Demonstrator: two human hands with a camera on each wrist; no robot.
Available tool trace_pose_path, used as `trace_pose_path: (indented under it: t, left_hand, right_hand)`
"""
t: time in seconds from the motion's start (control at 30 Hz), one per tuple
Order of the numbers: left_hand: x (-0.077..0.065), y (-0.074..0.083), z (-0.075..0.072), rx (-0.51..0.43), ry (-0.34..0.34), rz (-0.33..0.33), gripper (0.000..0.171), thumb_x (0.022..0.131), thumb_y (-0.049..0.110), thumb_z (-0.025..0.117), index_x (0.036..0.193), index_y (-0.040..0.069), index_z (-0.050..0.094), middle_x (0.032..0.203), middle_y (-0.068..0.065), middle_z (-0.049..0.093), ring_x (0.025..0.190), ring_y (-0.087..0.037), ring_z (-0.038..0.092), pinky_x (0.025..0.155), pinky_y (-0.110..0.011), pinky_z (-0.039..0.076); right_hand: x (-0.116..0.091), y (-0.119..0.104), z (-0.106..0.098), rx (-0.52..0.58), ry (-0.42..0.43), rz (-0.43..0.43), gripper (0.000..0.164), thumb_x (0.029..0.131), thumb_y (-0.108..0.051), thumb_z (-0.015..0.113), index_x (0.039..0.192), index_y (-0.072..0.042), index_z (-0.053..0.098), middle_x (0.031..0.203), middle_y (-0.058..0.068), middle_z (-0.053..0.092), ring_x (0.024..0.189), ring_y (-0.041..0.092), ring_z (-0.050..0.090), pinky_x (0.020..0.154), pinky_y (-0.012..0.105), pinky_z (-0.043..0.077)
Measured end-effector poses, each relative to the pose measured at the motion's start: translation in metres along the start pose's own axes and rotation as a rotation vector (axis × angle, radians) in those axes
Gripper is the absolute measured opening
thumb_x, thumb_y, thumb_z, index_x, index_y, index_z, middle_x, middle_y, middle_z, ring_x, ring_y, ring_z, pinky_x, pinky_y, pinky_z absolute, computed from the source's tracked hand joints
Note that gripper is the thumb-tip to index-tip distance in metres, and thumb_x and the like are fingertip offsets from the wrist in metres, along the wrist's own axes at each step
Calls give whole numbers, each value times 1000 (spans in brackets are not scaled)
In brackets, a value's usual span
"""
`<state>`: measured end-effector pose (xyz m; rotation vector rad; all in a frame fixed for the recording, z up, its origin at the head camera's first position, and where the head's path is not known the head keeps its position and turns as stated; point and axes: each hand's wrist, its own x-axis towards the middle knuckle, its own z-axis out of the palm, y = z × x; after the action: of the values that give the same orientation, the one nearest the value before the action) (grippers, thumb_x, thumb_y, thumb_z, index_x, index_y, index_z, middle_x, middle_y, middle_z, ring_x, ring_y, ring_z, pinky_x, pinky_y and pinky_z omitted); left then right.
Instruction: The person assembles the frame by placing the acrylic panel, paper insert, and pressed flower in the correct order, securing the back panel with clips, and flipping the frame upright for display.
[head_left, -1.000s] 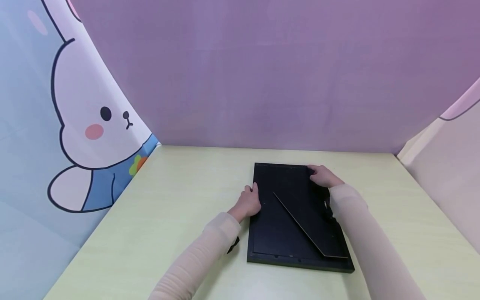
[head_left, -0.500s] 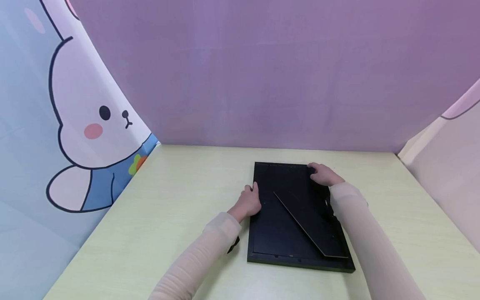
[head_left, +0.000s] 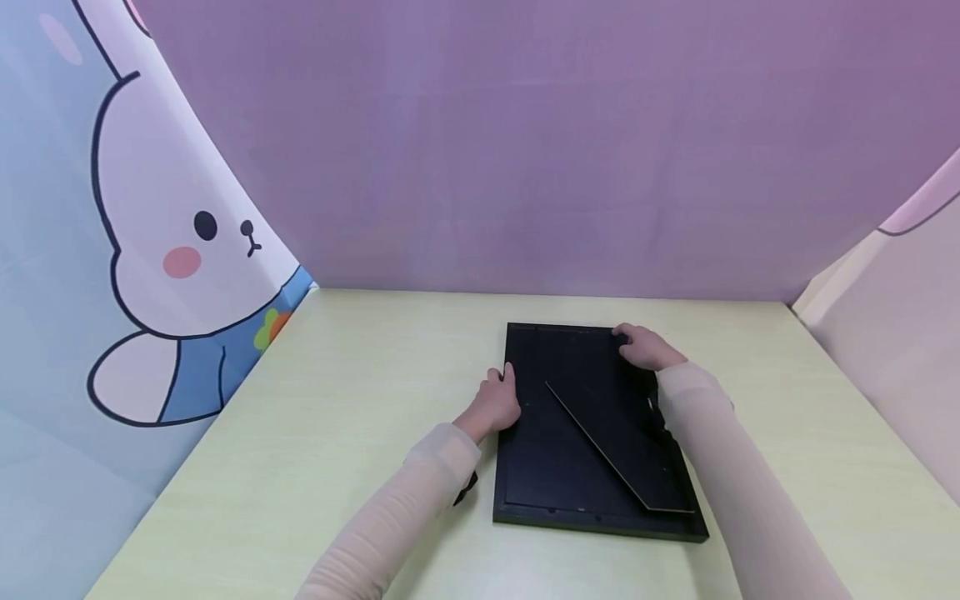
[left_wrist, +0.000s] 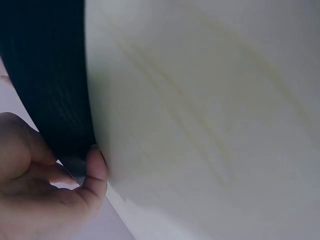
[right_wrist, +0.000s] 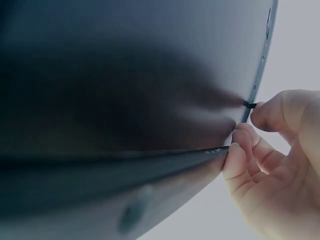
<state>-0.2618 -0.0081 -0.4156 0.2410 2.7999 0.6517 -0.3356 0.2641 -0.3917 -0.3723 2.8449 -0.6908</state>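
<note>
Pale tabletop (head_left: 360, 392) bears easel-back picture frame (head_left: 543, 458), prob. stiff, best held by rim (head_left: 547, 518): L hand (head_left: 492, 405) grips 9 o'clock edge, R hand (head_left: 648, 347) 1 o'clock.

The left hand (left_wrist: 37, 202) grips what seems a dark frame (left_wrist: 55, 70).

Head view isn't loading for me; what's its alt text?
A person's left hand grips the left edge, and the right hand the far right corner, of a flat black rectangular frame on a pale yellow-green table. A thin black tapered flap slants across it; behind is a purple backdrop.
</note>
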Motion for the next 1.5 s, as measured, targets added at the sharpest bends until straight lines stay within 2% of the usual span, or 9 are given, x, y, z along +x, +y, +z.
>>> trace_pose_path:
  t: [0.17,0.33,0.53,0.87,1.0,1.2,1.5]
  left_hand:
    - [0,-1,0,2,-9,3,60,96,12,40,147,5,9,139,-22,23,111,-31,43,74,-33,44]
    - [-1,-1,-1,-7,-9,5,60,96,12,40,147,5,9,139,-21,24,110,-31,43,74,-34,43]
    - [0,-3,-1,4,-3,9,61,96,11,40,147,4,10,138,-22,25,109,-30,43,75,-34,44]
    - [-1,-4,1,1,-3,7,61,95,11,41,147,3,10,138,-22,25,112,-32,42,78,-35,44]
    - [-2,-4,1,-4,-4,8,60,96,12,40,147,4,10,139,-22,24,115,-32,41,80,-35,44]
    - [-1,-6,1,1,-1,9,60,96,12,40,147,3,10,139,-22,24,114,-32,41,79,-35,44]
    - [1,-3,-1,-8,0,14,61,95,11,41,147,3,11,139,-22,24,115,-32,40,82,-35,44]
  right_hand:
    - [1,-1,2,-27,1,9,41,90,-2,38,129,9,41,122,33,44,103,41,47,87,52,39]
    - [2,-2,3,-58,-7,4,40,91,-3,37,129,10,41,129,34,40,117,46,38,94,55,34]
    - [4,-6,4,-94,-24,15,40,92,-3,36,129,11,42,129,34,40,119,47,36,94,54,34]
    - [4,-21,8,-229,-15,26,35,91,0,40,124,13,44,122,33,45,109,44,46,88,50,41]
    - [4,-24,9,-260,-11,30,35,91,-1,42,124,14,44,122,33,44,111,45,44,91,51,40]
    - [4,-20,14,-259,-25,40,42,92,-5,43,129,13,39,127,36,36,115,47,39,93,53,37]
    - [0,-18,7,-161,-9,33,45,91,-5,40,132,15,35,131,36,35,120,47,34,97,54,32]
